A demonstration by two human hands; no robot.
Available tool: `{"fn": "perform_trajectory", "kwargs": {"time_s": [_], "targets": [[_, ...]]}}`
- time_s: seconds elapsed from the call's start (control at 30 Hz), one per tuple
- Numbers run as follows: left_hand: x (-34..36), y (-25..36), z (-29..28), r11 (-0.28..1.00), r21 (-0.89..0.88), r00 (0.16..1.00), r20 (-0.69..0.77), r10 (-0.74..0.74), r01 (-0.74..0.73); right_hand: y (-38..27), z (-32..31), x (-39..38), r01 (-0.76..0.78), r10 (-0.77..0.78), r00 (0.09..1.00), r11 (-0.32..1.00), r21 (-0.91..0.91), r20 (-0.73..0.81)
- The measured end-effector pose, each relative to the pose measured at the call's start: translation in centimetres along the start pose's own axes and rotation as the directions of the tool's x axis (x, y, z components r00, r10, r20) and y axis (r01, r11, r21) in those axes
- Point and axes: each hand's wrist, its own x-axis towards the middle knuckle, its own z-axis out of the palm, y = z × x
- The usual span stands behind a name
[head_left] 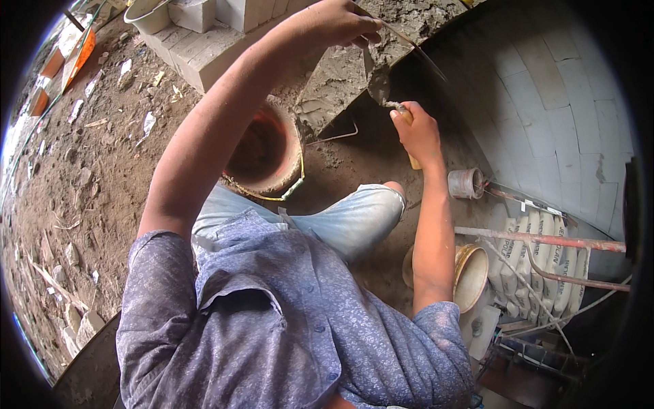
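Note:
My left hand point(351, 31) is raised at the top with curled fingers on a thin metal strip point(422, 58), over a mortar-smeared ledge point(334, 85). My right hand point(417, 133) grips the wooden handle of a trowel point(378, 88), whose blade is at the ledge's edge, partly coated with grey mortar. Just below the ledge, left of my right hand, sits a round bucket point(293, 146) with a reddish inside and a wire handle, partly behind my left arm.
Pale blocks point(187, 58) and a basin point(143, 17) sit upper left, above rubble-strewn dirt point(82, 177). At right are a block wall point(558, 116), small pail point(463, 183), larger bucket point(470, 273), stacked sacks point(538, 262) and red metal bars point(558, 238).

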Motion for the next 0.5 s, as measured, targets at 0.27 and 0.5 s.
{"fn": "perform_trajectory", "kwargs": {"time_s": [0.27, 0.5], "targets": [[0.3, 0.5, -1.1, 0.992, 0.088, 0.991, 0.088, -0.098, 0.091, -2.7, -5.1, -3.0, -0.122, 0.119, 0.992, 0.988, -0.090, -0.031], [-0.9, 0.2, -0.7, 0.955, 0.197, 0.975, 0.042, 0.216, -0.220, -1.3, -4.1, -5.6, 0.151, -0.154, 0.984, 0.987, -0.047, -0.094]]}}
